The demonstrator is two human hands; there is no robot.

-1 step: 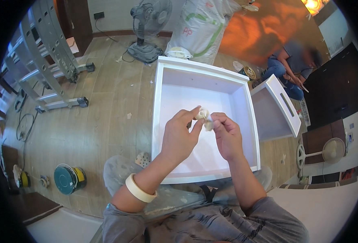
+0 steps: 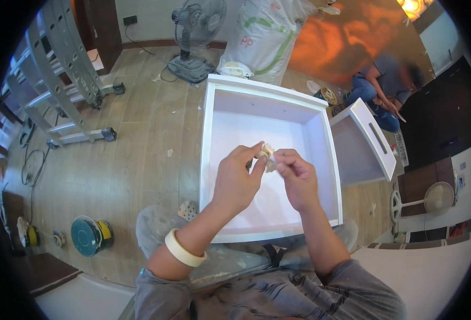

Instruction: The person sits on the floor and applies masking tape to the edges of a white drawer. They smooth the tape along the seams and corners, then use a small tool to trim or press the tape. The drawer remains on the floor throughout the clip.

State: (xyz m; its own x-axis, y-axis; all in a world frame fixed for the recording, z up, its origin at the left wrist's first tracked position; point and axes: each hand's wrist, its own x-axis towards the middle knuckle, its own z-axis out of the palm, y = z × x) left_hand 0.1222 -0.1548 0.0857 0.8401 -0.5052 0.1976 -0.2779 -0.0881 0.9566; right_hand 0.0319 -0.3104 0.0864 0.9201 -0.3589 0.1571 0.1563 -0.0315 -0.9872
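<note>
Above the white drawer in my lap, both hands work on a crumpled piece of cream masking tape. My left hand pinches it between thumb and fingers from the left. From the right, my right hand grips it with thumb and bent fingertips. Part of the wad is hidden by my fingers. Around my left forearm sits a roll of masking tape, matching the wad in colour. The drawer lies with its hollow side up, its near edge against my legs.
A second drawer stands at the right, with a person crouching beyond it. Ahead are a fan and a large white sack. An aluminium ladder and a green paint bucket are at the left.
My right fingers have shifted slightly left against the wad, which looks more bunched up. The crouching person's hand has moved a little.
</note>
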